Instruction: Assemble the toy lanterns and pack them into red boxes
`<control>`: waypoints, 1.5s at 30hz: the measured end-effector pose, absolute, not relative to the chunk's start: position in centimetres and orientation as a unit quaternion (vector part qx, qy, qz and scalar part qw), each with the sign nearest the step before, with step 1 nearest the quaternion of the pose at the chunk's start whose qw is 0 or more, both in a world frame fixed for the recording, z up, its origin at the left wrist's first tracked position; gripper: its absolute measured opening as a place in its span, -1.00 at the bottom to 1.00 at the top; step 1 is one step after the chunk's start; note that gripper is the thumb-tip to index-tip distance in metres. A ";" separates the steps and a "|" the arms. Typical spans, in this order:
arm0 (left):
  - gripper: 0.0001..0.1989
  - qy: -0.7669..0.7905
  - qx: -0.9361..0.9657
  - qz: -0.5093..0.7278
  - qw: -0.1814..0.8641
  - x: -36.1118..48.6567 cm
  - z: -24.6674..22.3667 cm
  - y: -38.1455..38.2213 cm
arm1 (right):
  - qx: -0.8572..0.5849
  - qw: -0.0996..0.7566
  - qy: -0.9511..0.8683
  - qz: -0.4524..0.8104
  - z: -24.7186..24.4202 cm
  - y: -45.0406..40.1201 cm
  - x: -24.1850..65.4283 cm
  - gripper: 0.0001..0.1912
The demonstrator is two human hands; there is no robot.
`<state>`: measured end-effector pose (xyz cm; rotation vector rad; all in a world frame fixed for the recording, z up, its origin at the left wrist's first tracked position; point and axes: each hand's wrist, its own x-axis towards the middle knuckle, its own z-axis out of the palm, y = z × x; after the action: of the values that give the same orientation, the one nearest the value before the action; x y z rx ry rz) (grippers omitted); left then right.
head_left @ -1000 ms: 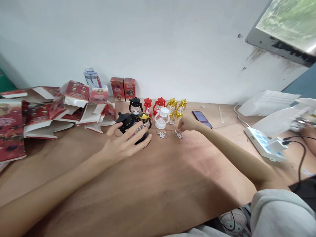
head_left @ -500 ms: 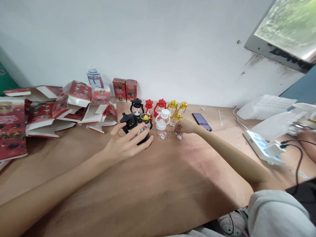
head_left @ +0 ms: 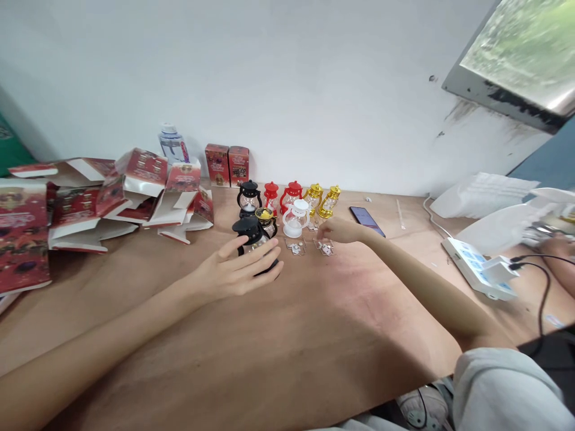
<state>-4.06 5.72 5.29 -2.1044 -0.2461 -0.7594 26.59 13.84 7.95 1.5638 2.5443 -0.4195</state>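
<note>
The hands are apart. Left of the white lantern (head_left: 295, 222) and slightly nearer, the left hand (head_left: 229, 272) curls around a tilted black lantern (head_left: 246, 228); to the white one's right, the right hand (head_left: 336, 230) bends over small parts (head_left: 326, 248), and whether it pinches one I cannot tell. A slack left grip could let the tilted lantern topple; a careless right sweep could scatter the loose parts across the bench (head_left: 287, 341).
</note>
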 end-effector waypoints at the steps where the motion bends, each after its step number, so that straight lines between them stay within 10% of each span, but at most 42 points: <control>1: -0.77 -0.080 -0.848 -0.301 0.429 -4.1 5.3 5.8 | 0.512 0.026 0.844 -0.156 8.5 13.4 26.2 -0.74; 7: -0.82 0.070 -0.855 -0.326 0.396 -3.7 5.3 5.4 | 0.316 -0.245 0.820 -0.409 11.8 8.9 21.9 -0.60; 12: -0.89 0.134 -0.863 -0.342 0.346 -3.0 5.1 4.6 | 0.203 -0.186 0.804 -0.527 11.3 5.8 18.5 -0.55; 27: -0.70 -0.025 -0.914 -0.317 0.254 -2.5 0.4 4.1 | 0.502 -0.301 0.782 -0.215 13.2 10.7 31.0 -0.58; 45: -0.81 -0.043 -0.913 -0.354 0.199 -2.2 -0.3 4.5 | 0.502 -0.223 0.809 -0.209 9.6 16.4 29.9 -0.65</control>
<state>-2.19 4.51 -0.33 -2.5533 -0.1205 -0.9908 29.94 16.44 9.61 1.8472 2.9809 -0.7712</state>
